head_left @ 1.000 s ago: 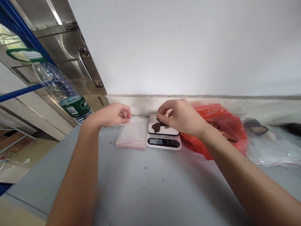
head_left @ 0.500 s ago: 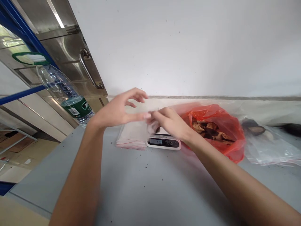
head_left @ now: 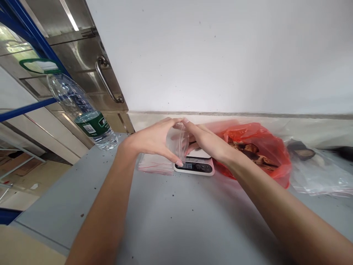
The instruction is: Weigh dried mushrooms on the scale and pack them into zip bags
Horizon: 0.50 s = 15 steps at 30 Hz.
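A small clear zip bag (head_left: 178, 141) is held on its side over the kitchen scale (head_left: 197, 170), its mouth towards the right. My left hand (head_left: 153, 138) curves round it from the left, thumb at the lower edge, fingers at the upper. From the right my right hand (head_left: 211, 143) grips the bag near its mouth; its lower fingers are partly hidden. A bit of something dark shows by those fingers, too small to name. The scale's display appears to read 11.0. Beside the scale lies a stack of zip bags (head_left: 156, 164), partly under my left hand.
Right of the scale is an open red plastic bag (head_left: 281, 162) holding brown dried pieces (head_left: 252, 149). Further right lies a clear bag (head_left: 322, 180) with dark and pale pieces. A large water bottle (head_left: 93, 127) stands at the table's left, near the wall. Dark crumbs dot the grey table (head_left: 165, 228).
My left hand has moved right and taken hold of the clear bag beside my right hand. The bag is now spread between both hands. The view has shifted slightly.
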Motion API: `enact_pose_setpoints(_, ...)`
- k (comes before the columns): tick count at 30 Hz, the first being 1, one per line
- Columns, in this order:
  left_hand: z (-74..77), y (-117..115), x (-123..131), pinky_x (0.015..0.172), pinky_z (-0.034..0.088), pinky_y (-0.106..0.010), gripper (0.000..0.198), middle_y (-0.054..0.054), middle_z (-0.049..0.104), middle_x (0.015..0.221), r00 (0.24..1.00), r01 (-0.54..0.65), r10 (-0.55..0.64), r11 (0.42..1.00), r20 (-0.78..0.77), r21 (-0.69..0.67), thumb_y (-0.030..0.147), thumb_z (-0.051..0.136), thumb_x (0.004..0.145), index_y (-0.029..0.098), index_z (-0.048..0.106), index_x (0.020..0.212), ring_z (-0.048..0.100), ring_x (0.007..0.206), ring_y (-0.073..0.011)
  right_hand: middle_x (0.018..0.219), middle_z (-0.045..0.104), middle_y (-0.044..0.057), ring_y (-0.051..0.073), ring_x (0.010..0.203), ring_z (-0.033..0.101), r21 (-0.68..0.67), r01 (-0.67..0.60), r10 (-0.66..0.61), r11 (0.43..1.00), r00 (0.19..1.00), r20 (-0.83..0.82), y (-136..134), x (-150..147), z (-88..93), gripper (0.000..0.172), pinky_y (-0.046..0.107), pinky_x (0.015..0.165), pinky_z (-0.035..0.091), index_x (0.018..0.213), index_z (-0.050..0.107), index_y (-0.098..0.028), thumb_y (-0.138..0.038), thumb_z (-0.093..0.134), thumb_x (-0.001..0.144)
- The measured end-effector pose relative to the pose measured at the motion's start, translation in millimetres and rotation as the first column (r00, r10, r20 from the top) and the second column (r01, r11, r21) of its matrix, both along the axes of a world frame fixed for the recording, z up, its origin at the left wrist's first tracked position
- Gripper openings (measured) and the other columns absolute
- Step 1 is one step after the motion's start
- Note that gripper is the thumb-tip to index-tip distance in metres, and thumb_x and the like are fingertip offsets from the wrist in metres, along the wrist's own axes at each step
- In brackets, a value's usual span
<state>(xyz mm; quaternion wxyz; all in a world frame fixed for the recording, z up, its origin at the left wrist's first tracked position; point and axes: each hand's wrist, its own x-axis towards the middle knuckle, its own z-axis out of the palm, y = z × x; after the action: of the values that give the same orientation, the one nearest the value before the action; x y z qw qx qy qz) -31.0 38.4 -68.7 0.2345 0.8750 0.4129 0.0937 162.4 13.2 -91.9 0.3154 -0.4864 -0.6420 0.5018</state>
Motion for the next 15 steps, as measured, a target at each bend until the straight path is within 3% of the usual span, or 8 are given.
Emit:
enact_pose_setpoints(2,-0.6,0,0,0.122,0.038,-0.051,0.122,-0.011,0.039,0.169,0.999,0.005,-0.005,1.000,-0.033,-0.014,0.061,0.092,0.057,0.029,0.035,0.161,0.037,0.154,-0.0400,0.124,0.076,0.010,0.019,0.069,0.070,-0.042,0.007,-0.008,0.999,1.000,-0.010,-2,1,3.2,0.063,0.038,0.090,0.058,0.143,0.063,-0.022,-0.063,0.032,0.107)
enact_pose_setpoints(5,-0.5,-1,1,0.123,0.037,-0.049,0.126,-0.011,0.033,0.172,0.998,-0.017,0.015,0.999,-0.062,-0.035,0.061,0.092,0.055,0.028,0.033,0.162,0.032,0.157,-0.0396,0.096,0.079,0.010,0.021,0.067,0.069,-0.092,0.010,-0.014,0.996,0.999,-0.038,-3,3,6.8,0.066,0.037,0.083,0.059,0.138,0.065,-0.018,-0.062,0.026,0.108)
enact_pose_setpoints(7,0.6,-2,3,0.121,0.040,-0.048,0.118,-0.012,0.037,0.170,0.996,-0.052,0.049,0.998,-0.074,-0.030,0.060,0.089,0.058,0.025,0.039,0.159,0.037,0.154,-0.0394,0.083,0.077,0.008,0.023,0.070,0.071,-0.111,-0.025,0.021,0.993,0.999,-0.039,-3,5,6.8,0.070,0.036,0.084,0.059,0.133,0.067,-0.017,-0.067,0.026,0.106)
enact_pose_setpoints(11,6.2,-6,1,0.118,0.043,-0.045,0.105,-0.011,0.042,0.168,0.989,-0.102,0.102,0.995,-0.106,0.003,0.061,0.080,0.068,0.025,0.040,0.158,0.044,0.149,-0.0383,0.085,0.079,0.008,0.022,0.075,0.073,-0.122,-0.044,0.046,0.992,0.999,0.013,0,9,5.3,0.068,0.033,0.087,0.057,0.124,0.071,-0.022,-0.070,0.027,0.105)
enact_pose_setpoints(15,12.1,-6,-7,0.118,0.042,-0.047,0.106,-0.012,0.044,0.167,0.971,-0.168,0.168,0.986,-0.172,0.015,0.069,0.076,0.071,0.025,0.039,0.160,0.046,0.149,-0.0401,0.091,0.078,0.011,0.022,0.081,0.073,-0.026,-0.008,0.011,1.000,0.995,0.101,3,15,8.2,0.049,0.033,0.083,0.056,0.091,0.073,-0.019,-0.056,0.045,0.105)
